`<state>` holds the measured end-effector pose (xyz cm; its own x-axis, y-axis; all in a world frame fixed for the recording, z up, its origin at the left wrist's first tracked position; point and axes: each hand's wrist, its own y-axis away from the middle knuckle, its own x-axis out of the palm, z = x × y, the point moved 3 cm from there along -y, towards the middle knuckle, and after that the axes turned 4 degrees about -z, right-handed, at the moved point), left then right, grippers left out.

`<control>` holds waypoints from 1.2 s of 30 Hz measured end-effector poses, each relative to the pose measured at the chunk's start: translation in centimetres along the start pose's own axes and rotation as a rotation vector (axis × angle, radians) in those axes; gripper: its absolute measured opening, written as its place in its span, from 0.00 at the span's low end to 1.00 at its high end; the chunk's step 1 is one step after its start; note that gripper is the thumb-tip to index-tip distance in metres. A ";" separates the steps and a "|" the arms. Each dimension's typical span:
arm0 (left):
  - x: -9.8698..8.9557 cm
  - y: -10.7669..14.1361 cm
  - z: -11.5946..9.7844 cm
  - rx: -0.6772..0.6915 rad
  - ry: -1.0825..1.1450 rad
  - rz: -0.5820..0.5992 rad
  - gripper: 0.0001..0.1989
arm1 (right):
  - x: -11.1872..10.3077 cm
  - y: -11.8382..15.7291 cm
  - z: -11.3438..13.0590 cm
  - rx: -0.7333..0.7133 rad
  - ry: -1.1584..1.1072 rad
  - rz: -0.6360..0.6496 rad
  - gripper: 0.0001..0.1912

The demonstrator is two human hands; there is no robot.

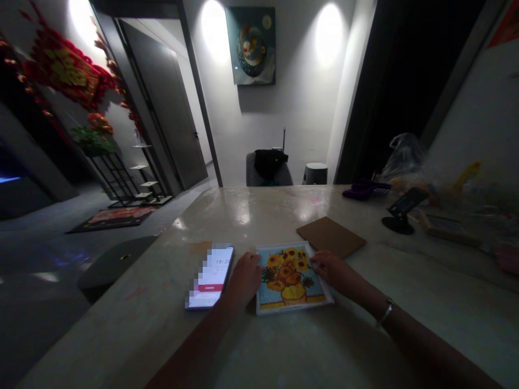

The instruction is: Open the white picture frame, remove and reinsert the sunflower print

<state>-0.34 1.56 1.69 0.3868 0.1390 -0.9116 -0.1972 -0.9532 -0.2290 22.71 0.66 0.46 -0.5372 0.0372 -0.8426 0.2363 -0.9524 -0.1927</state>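
A sunflower picture (288, 276) with a beaded or mosaic-like surface and a pale border lies in front of me on the table. My left hand (246, 276) grips its left edge, fingers curled against the border. On the opposite side, my right hand (326, 268) is closed on the upper right edge, with a bracelet on that wrist. Just left of my left hand is a lit phone (211, 281), partly blurred out. Behind the picture and to the right lies a flat brown board (330, 235).
On the right stand a black phone stand (401, 213), a purple item (363, 189), a wooden frame (446, 227) and a clear plastic bag (403, 159). A chair (251, 170) with dark cloth is beyond the table (227, 210); a stool (117, 265) is at left.
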 end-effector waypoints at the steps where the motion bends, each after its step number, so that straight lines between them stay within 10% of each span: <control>1: 0.0 0.0 0.0 -0.016 0.011 0.009 0.15 | 0.1 0.0 -0.1 0.006 -0.008 -0.014 0.13; 13: 0.1 0.4 -0.6 -0.096 0.118 -0.044 0.19 | -0.6 -0.4 -1.4 0.057 -0.085 -0.188 0.15; 23: -0.3 0.7 -0.5 -0.086 0.121 -0.067 0.20 | -4.5 0.4 -10.5 0.532 0.290 -0.426 0.22; 36: -0.1 0.9 -0.5 -0.075 0.130 -0.022 0.18 | -4.6 0.0 -9.9 0.621 -0.806 -0.763 0.16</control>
<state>-0.13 0.52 1.75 0.5045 0.1288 -0.8537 -0.1212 -0.9685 -0.2178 33.15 3.48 -0.65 -0.7587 0.6504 -0.0370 -0.6491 -0.7595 -0.0413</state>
